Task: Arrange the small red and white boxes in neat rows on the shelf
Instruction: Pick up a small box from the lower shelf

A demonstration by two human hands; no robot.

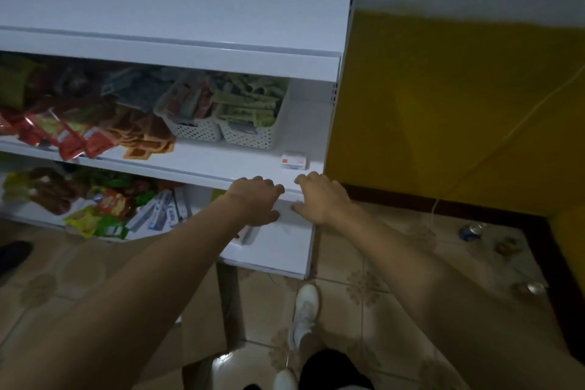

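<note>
Left hand: back upward at the front lip of the middle shelf, fingers loosely bent, nothing visible in them. Whether they touch the lip cannot be told.

Right hand: just beside the left, at the same lip, fingers spread and slightly bent, thumb apart, holding nothing.

Task item: 1 small red and white box lies flat on the middle shelf near its right end, just beyond the right hand's fingertips and apart from them. It sits just to the right of the nearer white basket. Blur prevents confirming whether it is a single box or 2 stacked. No further boxes of this kind are identifiable.

Handling assessment: likely a light, thin card carton, stiff enough to slide but easily dented. Recommend a pinch across the 2 long sides, thumb opposite fingers, or a flat-fingered push to square it to the shelf edge. It should slide readily on the smooth painted shelf.

Other count: 2 white perforated baskets, the second touching the first on its left, both filled with packets. Loose snack packets are heaped to the left, number not countable. On the lower shelf lie several blue and white cartons.
</note>
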